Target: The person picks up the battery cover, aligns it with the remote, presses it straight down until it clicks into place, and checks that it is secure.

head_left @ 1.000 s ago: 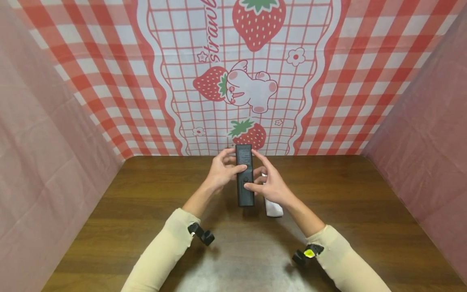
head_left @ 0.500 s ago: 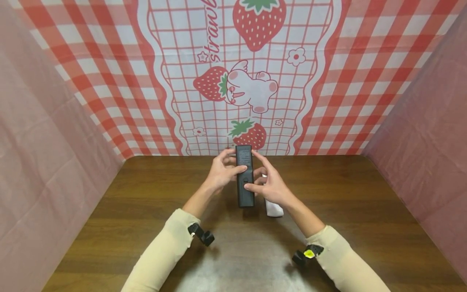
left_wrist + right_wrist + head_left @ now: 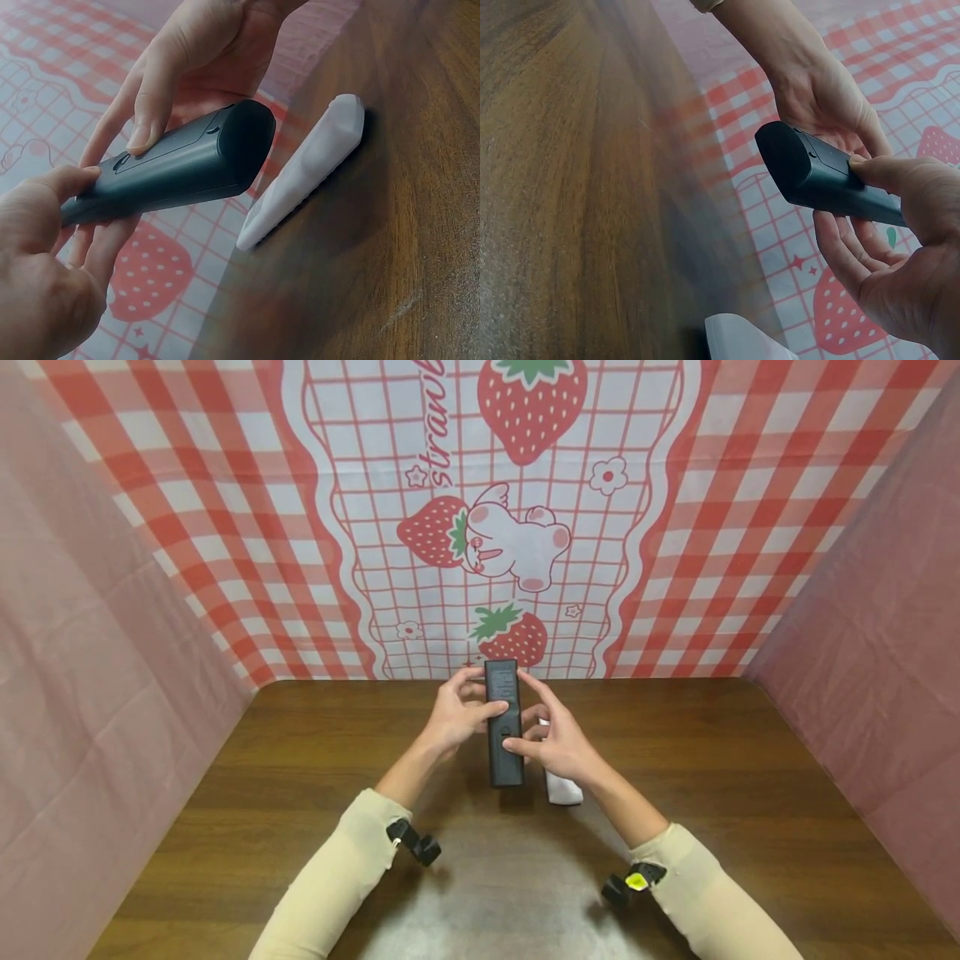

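A black remote control (image 3: 506, 768) is held up over the table with its back face showing. The left hand (image 3: 454, 710) grips its upper part from the left, thumb across the back. From the right, the right hand (image 3: 561, 739) holds it lower down, its thumb pressing by the small latch of the battery cover (image 3: 178, 141). That cover sits flush in the left wrist view. The remote's front is turned away and hidden. A white remote control (image 3: 307, 165) lies on the table, partly behind the right hand in the head view.
The brown wooden table (image 3: 300, 777) carries the white remote. A red-and-white strawberry cloth (image 3: 510, 527) hangs at the back edge. Pink cloth walls (image 3: 97, 652) stand at both sides. Small black wrist cameras (image 3: 416, 843) sit on the cream sleeves (image 3: 337, 868).
The black remote has sunk very slightly in the head view. Both hands keep their hold on it almost unmoved, and the white remote stays put.
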The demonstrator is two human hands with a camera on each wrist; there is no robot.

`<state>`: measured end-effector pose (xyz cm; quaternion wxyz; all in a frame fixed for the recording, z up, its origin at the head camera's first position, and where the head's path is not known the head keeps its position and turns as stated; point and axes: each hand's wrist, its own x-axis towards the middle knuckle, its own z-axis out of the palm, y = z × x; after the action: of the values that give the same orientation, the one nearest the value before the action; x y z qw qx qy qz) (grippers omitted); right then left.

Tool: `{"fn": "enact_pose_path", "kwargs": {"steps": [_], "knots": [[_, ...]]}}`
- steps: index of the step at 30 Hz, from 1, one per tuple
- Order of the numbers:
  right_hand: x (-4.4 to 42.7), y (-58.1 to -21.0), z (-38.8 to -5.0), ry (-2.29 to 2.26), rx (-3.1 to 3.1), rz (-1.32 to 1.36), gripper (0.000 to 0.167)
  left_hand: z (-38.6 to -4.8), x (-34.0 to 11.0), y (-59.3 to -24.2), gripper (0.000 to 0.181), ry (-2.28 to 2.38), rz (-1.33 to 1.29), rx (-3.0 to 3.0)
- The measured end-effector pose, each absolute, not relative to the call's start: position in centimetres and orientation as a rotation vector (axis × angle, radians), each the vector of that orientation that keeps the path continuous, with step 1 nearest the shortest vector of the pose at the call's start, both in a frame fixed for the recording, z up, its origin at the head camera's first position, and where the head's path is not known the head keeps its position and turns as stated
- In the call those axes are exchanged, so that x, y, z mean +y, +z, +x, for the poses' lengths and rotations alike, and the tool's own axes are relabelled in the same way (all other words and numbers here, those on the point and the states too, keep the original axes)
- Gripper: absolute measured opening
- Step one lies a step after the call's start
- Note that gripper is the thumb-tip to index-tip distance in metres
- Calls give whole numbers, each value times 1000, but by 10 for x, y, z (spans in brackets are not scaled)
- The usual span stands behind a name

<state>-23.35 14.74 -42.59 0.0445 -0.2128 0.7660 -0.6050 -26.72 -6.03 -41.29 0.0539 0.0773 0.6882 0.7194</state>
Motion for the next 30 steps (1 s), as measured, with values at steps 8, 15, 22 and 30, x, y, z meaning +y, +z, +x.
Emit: {"fn": "enact_pose_path", "kwargs": {"steps": [8,15,22,30], "knots": [[146,-421,-235,-1853,2360,-666,105,-270,-60,-409,70,2196,237,2095],[145,-419,-235,-1851,2355,-652,106,-271,-61,-409,72,2175,224,2091],[142,-420,-235,-1847,2359,-619,106,-269,-65,-408,73,2142,201,2119],[139,-417,-236,-1830,2379,-569,105,-271,-68,-408,74,2119,189,2160]]}}
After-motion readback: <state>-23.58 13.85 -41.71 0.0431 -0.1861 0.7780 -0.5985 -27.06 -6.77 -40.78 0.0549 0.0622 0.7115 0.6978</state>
